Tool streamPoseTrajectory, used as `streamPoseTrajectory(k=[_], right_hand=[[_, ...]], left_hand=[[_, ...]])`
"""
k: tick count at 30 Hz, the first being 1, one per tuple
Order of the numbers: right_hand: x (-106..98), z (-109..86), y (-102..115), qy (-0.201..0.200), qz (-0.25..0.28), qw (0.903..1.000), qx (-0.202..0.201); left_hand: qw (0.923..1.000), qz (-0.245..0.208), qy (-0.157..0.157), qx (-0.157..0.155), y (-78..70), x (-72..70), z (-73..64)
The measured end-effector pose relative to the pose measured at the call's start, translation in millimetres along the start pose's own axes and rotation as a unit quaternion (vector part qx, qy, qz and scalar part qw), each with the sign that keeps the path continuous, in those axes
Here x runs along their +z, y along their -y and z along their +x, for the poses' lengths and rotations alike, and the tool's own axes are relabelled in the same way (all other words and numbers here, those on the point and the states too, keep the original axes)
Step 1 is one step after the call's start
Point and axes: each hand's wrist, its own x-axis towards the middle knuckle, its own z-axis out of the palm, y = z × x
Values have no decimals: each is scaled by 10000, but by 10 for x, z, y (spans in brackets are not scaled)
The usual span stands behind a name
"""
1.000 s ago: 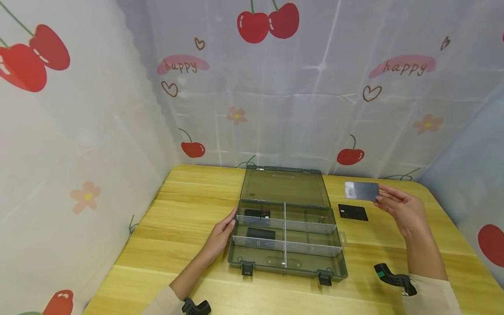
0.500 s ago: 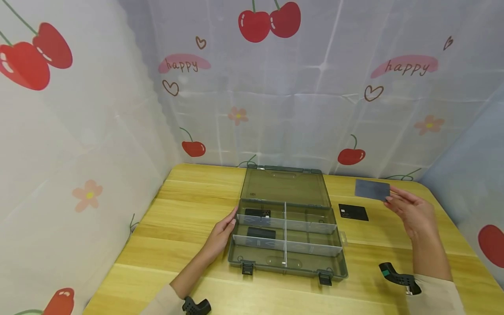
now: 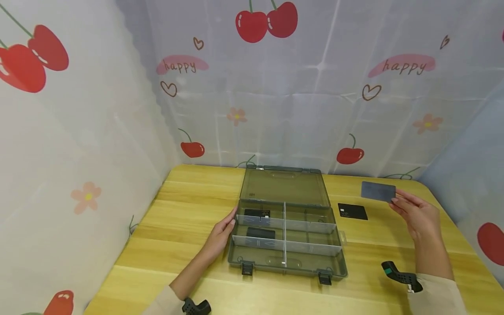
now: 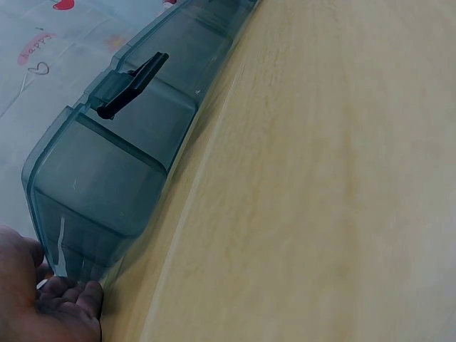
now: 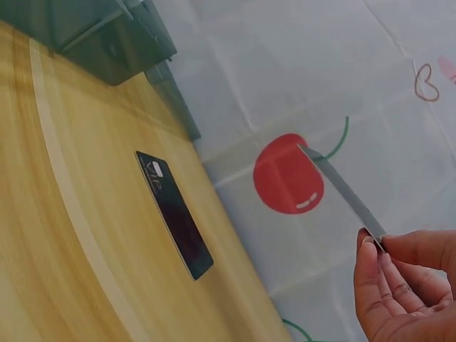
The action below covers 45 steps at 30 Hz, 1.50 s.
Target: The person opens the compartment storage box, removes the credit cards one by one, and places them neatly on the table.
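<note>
My right hand (image 3: 421, 216) pinches a dark card (image 3: 378, 191) by one short edge between thumb and fingers, a narrow grip that holds the card in the air above the far right part of the wooden table (image 3: 189, 201). Near it, a black VIP card (image 3: 353, 211) lies flat on the table, just to the right of the box. My left hand (image 3: 219, 236) grips the left side of the clear grey-green box (image 3: 287, 270), thumb by the rim and fingers curled against the outer wall. The box's lid (image 3: 285, 186) lies folded back behind it, and pale dividers (image 3: 311, 248) part its inside. A lettered card (image 3: 257, 213) sits in the rear left compartment, and a plain black card (image 3: 261, 233) sits in the compartment in front of it. Behind the table hangs a pale cloth (image 3: 283, 122) printed with cherries, flowers and hearts.
</note>
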Motion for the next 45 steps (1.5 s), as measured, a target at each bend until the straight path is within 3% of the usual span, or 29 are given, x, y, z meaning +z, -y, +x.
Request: streamPoseTrajectory(k=[12, 22, 45], right_hand=[[-201, 59, -78, -285, 146, 9995, 43], [-319, 97, -128, -759, -230, 9967, 153], [-503, 180, -300, -1281, -1044, 9854, 398]], left_hand=[[10000, 45, -17, -20, 15, 1, -21], [10000, 35, 20, 8, -1, -11, -10], [9999, 69, 38, 70, 7, -10, -7]])
